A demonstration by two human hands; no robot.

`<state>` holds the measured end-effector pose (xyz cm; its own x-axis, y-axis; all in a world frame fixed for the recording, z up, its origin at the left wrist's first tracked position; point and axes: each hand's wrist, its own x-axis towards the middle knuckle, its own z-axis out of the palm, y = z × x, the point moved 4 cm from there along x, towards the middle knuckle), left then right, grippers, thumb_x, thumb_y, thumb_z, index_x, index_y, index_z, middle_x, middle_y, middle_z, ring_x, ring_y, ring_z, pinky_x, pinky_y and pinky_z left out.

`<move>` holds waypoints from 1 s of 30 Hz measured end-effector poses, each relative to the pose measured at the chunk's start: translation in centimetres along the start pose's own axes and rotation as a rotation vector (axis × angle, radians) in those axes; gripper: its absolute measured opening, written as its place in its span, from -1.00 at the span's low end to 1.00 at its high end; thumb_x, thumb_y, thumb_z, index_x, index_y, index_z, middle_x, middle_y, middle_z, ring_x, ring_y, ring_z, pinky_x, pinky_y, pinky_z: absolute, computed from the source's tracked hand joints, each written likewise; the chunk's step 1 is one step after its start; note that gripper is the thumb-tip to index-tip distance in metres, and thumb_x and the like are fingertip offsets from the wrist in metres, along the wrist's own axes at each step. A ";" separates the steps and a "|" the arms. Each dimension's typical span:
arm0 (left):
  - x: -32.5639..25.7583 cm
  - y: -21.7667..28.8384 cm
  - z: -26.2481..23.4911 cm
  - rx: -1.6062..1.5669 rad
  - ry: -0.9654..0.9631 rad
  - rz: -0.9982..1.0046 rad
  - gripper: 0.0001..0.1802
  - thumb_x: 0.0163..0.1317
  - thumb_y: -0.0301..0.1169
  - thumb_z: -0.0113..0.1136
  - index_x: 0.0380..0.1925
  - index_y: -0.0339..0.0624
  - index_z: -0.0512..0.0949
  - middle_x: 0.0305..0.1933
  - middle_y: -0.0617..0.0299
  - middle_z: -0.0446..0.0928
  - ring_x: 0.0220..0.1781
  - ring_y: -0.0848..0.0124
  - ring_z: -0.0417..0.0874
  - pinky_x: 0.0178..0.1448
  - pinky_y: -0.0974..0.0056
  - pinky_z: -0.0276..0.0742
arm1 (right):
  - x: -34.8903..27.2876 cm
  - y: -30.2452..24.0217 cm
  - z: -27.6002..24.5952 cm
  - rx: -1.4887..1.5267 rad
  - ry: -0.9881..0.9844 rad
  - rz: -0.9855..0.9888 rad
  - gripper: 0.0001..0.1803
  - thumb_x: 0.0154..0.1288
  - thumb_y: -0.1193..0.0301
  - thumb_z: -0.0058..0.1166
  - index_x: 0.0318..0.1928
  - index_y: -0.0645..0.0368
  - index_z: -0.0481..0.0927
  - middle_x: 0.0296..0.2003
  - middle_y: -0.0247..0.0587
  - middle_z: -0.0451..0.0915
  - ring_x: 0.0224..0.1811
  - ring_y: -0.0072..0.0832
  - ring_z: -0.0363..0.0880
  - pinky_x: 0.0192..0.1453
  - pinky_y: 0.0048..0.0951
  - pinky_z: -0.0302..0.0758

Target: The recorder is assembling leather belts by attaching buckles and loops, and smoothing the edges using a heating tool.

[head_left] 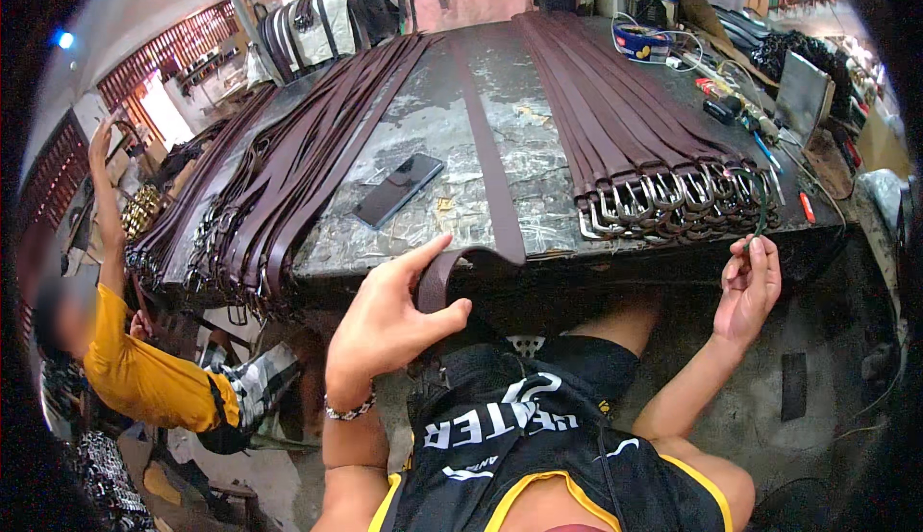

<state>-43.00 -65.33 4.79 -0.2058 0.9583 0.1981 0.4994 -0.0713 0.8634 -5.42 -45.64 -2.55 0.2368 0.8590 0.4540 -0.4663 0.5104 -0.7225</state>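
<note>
A dark brown belt strap (491, 148) lies lengthwise along the middle of the worn table. Its near end bends up and over at the table's front edge into my left hand (389, 316). Thumb and forefinger stand apart around that bent end; the other fingers are mostly hidden behind it. My right hand (748, 292) is closed in a pinch on a thin, dark green, curved cord-like thing (762, 200). Its upper end reaches the metal buckles (663, 200) of a fanned row of brown belts (615, 99) on the right.
More brown belts (327, 138) lie on the left, buckles over the edge. A phone (399, 191) rests beside the strap. At right are a blue tub (641, 42), a red-handled tool (807, 207) and cables. A person in a yellow shirt (144, 378) is at the left.
</note>
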 end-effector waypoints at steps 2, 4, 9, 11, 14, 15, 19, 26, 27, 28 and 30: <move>0.4 0.4 0.6 -0.081 -0.053 -0.124 -0.18 0.12 -0.49 0.48 0.39 -0.41 0.36 0.04 0.24 0.61 0.03 0.55 0.55 0.19 0.42 0.47 | -0.1 -0.1 0.0 -0.008 0.013 0.001 -0.85 0.52 0.35 0.09 -0.11 0.17 0.57 -0.31 -0.24 0.67 -0.58 -0.74 0.43 -0.58 -0.70 0.24; 0.0 1.2 1.2 -0.075 -0.046 -0.088 -0.17 0.12 -0.47 0.49 0.40 -0.41 0.36 0.06 0.24 0.61 0.04 0.54 0.56 0.21 0.40 0.46 | -0.1 -0.1 -0.1 0.010 0.024 0.002 -0.85 0.51 0.35 0.09 -0.11 0.17 0.57 -0.30 -0.24 0.67 -0.58 -0.73 0.43 -0.58 -0.69 0.24; -3.8 6.9 2.0 0.195 -0.077 0.218 -0.36 0.18 -0.36 0.46 0.26 -0.31 0.52 -0.37 -0.10 0.65 -0.38 0.39 0.71 -0.19 0.27 0.60 | 0.1 -0.3 -1.2 -0.010 0.051 -0.025 -0.85 0.51 0.36 0.10 -0.11 0.17 0.58 -0.29 -0.23 0.67 -0.56 -0.73 0.44 -0.57 -0.68 0.25; -4.9 8.4 1.8 0.255 -0.111 0.167 -0.51 0.26 -0.47 0.32 0.21 -0.26 0.57 -0.39 -0.13 0.64 -0.45 0.04 0.70 -0.30 0.18 0.58 | 0.1 -0.2 -1.4 -0.011 0.065 -0.021 -0.85 0.51 0.36 0.10 -0.10 0.18 0.58 -0.30 -0.24 0.67 -0.57 -0.73 0.44 -0.57 -0.68 0.25; -4.8 7.1 2.2 0.262 -0.147 0.169 -0.55 0.30 -0.47 0.23 0.21 -0.28 0.56 -0.43 -0.11 0.63 -0.49 0.05 0.69 -0.33 0.16 0.56 | 0.1 -0.2 -1.4 -0.022 0.065 -0.007 -0.86 0.51 0.37 0.09 -0.10 0.18 0.58 -0.31 -0.23 0.67 -0.57 -0.72 0.43 -0.58 -0.68 0.25; -4.2 6.5 2.2 0.314 -0.157 0.090 -0.58 0.33 -0.51 0.16 0.19 -0.29 0.59 -0.35 -0.01 0.75 -0.36 0.48 0.75 -0.22 0.37 0.58 | 0.1 -0.3 -1.4 -0.005 0.045 -0.025 -0.86 0.51 0.38 0.09 -0.10 0.18 0.59 -0.32 -0.22 0.67 -0.58 -0.72 0.44 -0.58 -0.68 0.25; -3.2 2.8 2.8 0.300 -0.212 -0.044 -0.59 0.38 -0.47 0.14 0.21 -0.33 0.56 -0.38 0.02 0.74 -0.35 0.55 0.71 -0.22 0.38 0.58 | 0.2 -0.8 -1.1 0.004 0.071 -0.031 -0.87 0.52 0.39 0.08 -0.10 0.18 0.59 -0.32 -0.22 0.68 -0.58 -0.72 0.44 -0.59 -0.68 0.25; -5.9 0.1 5.4 0.167 -0.143 0.351 -0.45 0.24 -0.57 0.19 0.29 -0.30 0.50 -0.31 -0.02 0.71 -0.60 0.25 0.64 -0.41 0.21 0.56 | 0.2 -1.3 -1.5 -0.005 0.083 -0.067 -0.86 0.52 0.39 0.08 -0.08 0.19 0.59 -0.33 -0.23 0.68 -0.58 -0.72 0.44 -0.58 -0.68 0.25; -6.5 1.5 4.9 0.304 -0.198 0.383 -0.41 0.20 -0.59 0.20 0.30 -0.27 0.51 -0.38 0.05 0.69 -0.62 0.31 0.61 -0.45 0.23 0.54 | 0.3 -1.3 -1.5 -0.004 0.091 -0.067 -0.86 0.51 0.39 0.09 -0.08 0.19 0.59 -0.33 -0.23 0.68 -0.58 -0.72 0.44 -0.57 -0.68 0.25; -7.0 2.6 4.1 0.438 -0.262 0.407 -0.38 0.16 -0.62 0.21 0.31 -0.24 0.52 -0.44 0.11 0.66 -0.64 0.37 0.58 -0.49 0.26 0.52 | 0.2 -1.3 -1.7 -0.009 0.104 -0.056 -0.86 0.51 0.39 0.09 -0.08 0.20 0.59 -0.33 -0.23 0.68 -0.58 -0.72 0.44 -0.57 -0.69 0.26; -6.8 2.8 3.4 0.440 -0.207 0.476 -0.36 0.09 -0.67 0.21 0.28 -0.25 0.55 -0.48 0.17 0.63 -0.68 0.43 0.52 -0.55 0.30 0.47 | 0.0 -1.3 -2.0 -0.016 0.136 -0.039 -0.86 0.51 0.39 0.09 -0.08 0.20 0.60 -0.33 -0.23 0.68 -0.57 -0.72 0.45 -0.57 -0.69 0.25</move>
<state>-37.36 -71.11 4.26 0.2642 0.8869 0.3790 0.8007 -0.4208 0.4265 -3.12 -46.22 -2.63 0.3682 0.8354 0.4080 -0.4408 0.5433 -0.7146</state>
